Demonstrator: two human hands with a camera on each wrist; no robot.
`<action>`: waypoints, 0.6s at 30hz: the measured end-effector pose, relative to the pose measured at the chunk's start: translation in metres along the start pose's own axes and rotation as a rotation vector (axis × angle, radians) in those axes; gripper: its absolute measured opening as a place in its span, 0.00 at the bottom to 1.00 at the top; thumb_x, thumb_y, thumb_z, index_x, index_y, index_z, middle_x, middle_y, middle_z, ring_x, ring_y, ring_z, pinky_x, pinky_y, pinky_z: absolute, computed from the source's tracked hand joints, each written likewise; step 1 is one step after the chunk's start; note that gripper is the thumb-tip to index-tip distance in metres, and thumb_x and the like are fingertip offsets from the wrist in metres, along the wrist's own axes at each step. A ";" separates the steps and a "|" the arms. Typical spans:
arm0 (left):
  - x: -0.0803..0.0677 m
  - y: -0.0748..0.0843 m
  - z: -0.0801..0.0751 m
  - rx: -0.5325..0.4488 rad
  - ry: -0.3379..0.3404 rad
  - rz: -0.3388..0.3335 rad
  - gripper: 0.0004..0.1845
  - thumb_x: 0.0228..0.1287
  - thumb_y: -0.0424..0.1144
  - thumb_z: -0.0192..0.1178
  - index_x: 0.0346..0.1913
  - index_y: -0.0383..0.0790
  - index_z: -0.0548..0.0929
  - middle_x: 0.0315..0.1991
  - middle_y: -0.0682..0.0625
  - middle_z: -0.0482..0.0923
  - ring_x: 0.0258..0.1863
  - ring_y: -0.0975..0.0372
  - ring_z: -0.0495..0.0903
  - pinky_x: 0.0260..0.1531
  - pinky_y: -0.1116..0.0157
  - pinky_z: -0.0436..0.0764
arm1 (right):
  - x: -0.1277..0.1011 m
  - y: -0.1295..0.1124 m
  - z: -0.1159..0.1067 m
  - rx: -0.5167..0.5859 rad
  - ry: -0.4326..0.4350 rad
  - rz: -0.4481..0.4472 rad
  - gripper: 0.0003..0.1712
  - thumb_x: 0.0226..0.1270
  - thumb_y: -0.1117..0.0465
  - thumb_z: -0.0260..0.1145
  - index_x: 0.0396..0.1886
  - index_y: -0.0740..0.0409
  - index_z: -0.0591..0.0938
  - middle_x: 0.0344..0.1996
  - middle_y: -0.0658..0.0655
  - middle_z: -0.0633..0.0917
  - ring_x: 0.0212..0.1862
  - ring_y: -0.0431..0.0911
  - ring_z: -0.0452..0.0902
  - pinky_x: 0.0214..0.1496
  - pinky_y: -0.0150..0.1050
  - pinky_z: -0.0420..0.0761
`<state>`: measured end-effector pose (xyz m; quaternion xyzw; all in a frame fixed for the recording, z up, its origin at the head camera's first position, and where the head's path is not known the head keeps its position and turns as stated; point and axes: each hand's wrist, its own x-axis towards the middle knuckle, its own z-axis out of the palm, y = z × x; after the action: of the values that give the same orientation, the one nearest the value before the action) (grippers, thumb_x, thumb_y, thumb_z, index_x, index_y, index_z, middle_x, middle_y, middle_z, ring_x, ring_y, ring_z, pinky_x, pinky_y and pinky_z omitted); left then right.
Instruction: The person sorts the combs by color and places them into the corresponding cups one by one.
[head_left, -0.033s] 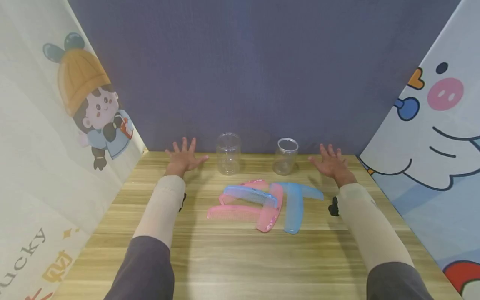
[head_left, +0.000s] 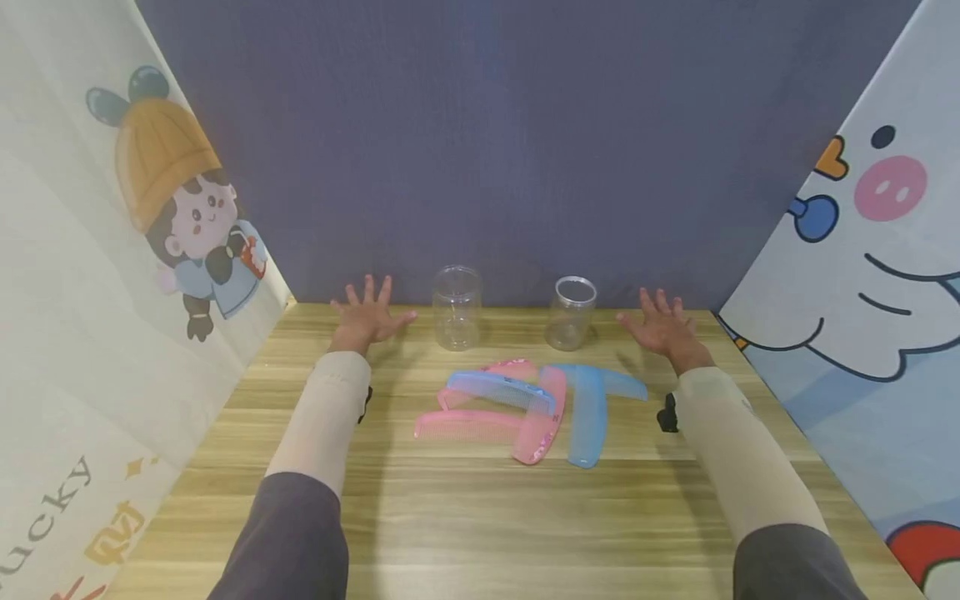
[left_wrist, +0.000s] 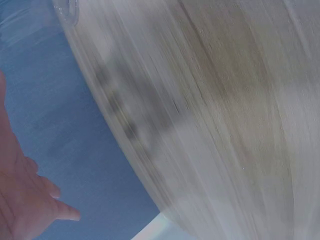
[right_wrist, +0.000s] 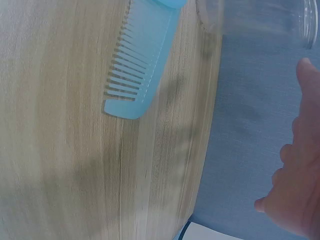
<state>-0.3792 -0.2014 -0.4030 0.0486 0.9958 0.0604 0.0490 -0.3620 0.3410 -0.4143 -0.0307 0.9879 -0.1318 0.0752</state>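
Six combs (head_left: 587, 421) lie outside two clear jars (head_left: 457, 310); I judge nothing done, with left hand (head_left: 367, 320) and right hand (head_left: 661, 327) spread-fingered.

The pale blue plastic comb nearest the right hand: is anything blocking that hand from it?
Nothing visible stands between the right hand and the pale blue plastic comb; the nearer clear cylindrical jar stands aside.

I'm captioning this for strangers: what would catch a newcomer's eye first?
Probably the overlapping pink and blue combs in the middle of the table. Behind them stand two clear jars, flanked by the spread left hand and right hand. Cartoon figures decorate the panels at both sides.
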 end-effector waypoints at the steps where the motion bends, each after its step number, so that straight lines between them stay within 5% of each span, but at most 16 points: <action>1: -0.001 0.000 -0.001 -0.001 0.001 0.001 0.57 0.65 0.82 0.30 0.83 0.47 0.31 0.82 0.32 0.26 0.77 0.25 0.34 0.68 0.20 0.40 | 0.000 0.000 0.000 -0.001 0.002 -0.002 0.59 0.70 0.20 0.29 0.82 0.58 0.31 0.78 0.74 0.27 0.75 0.80 0.21 0.70 0.83 0.31; 13: 0.001 -0.001 0.001 -0.038 -0.017 0.003 0.59 0.62 0.84 0.30 0.82 0.47 0.29 0.82 0.32 0.24 0.77 0.25 0.34 0.68 0.21 0.41 | -0.003 -0.006 0.005 0.010 0.014 -0.033 0.60 0.70 0.20 0.30 0.83 0.57 0.31 0.79 0.72 0.30 0.78 0.77 0.24 0.70 0.83 0.31; 18: 0.004 0.001 0.005 -0.178 -0.027 0.044 0.60 0.64 0.81 0.40 0.82 0.49 0.27 0.82 0.35 0.22 0.78 0.27 0.33 0.68 0.22 0.45 | -0.004 -0.013 0.005 0.011 0.051 -0.090 0.59 0.72 0.21 0.33 0.83 0.60 0.35 0.80 0.74 0.36 0.79 0.74 0.30 0.74 0.79 0.38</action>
<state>-0.3824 -0.1993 -0.4084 0.0668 0.9844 0.1493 0.0650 -0.3568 0.3278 -0.4156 -0.0712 0.9864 -0.1411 0.0444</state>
